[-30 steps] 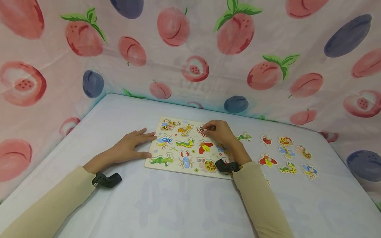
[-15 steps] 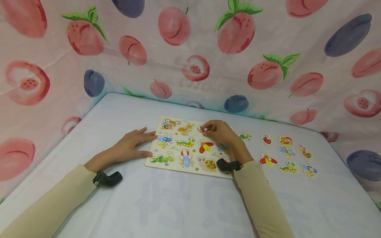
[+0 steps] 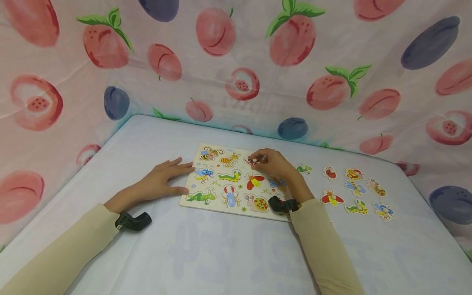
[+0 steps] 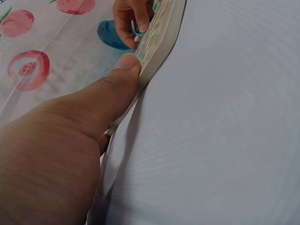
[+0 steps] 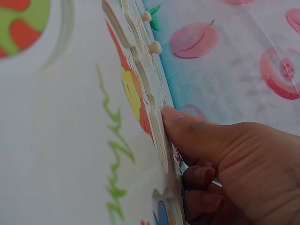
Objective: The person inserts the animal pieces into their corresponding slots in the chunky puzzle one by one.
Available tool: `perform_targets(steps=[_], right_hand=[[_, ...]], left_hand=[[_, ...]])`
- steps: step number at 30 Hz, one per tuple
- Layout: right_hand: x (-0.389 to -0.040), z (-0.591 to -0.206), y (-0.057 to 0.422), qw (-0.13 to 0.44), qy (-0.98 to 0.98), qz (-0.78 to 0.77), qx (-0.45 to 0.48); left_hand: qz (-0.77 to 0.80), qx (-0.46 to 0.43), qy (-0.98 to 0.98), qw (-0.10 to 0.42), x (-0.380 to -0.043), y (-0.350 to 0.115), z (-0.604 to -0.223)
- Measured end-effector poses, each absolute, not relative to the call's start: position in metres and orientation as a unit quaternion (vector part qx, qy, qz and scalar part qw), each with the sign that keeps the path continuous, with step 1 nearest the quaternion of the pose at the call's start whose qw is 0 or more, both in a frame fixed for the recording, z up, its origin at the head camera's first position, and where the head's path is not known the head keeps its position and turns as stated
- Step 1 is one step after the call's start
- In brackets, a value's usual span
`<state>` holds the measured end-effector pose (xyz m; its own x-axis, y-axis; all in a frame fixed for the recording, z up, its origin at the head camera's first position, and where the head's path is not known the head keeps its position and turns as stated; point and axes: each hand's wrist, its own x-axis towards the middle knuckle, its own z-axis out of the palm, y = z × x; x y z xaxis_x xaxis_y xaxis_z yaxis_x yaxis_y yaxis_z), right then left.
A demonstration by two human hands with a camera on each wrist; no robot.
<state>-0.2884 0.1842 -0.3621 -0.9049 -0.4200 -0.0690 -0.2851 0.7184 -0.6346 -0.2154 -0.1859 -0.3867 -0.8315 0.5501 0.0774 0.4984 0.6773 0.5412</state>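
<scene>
A wooden insect peg puzzle board (image 3: 214, 192) lies flat on the table. My left hand (image 3: 156, 180) rests at its left edge, fingers spread and straight, the thumb (image 4: 123, 68) against the board's edge in the left wrist view. Over the third spot of the far row, my right hand (image 3: 273, 164) curls thumb and index finger about a small red and dark spider-like puzzle piece (image 3: 252, 161). Its pale knob shows between the fingertips. Left of it, a bee piece (image 3: 211, 154) and a striped yellow insect piece (image 3: 230, 159) sit in the board. The right forearm hides the board's right end.
Loose knobbed pieces lie right of the board, among them a ladybird (image 3: 330, 173), a red-winged bug (image 3: 332, 199), a caterpillar (image 3: 357, 207) and a blue mosquito (image 3: 384, 212). A fruit-patterned cloth (image 3: 236, 53) rises behind the white table (image 3: 155, 254).
The right fingers have shifted slightly at the same spot, and the piece lies flatter, with more of its red showing. The left hand stays at the board's edge.
</scene>
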Motion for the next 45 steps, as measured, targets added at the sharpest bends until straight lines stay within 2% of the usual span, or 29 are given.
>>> perform_targets(steps=[31,40,45], right_hand=[[-0.291,-0.357,0.187,0.095,0.923,-0.324,-0.185],[-0.288,-0.337,0.202,0.037,0.923,-0.341,-0.172],[-0.283,-0.329,0.212,0.027,0.924,-0.339,-0.178]], left_hand=[[0.281,0.277,0.918,0.049,-0.214,-0.185,-0.388],[0.279,0.280,0.917,0.048,-0.215,-0.184,-0.387],[0.279,0.278,0.918,0.051,-0.215,-0.185,-0.387]])
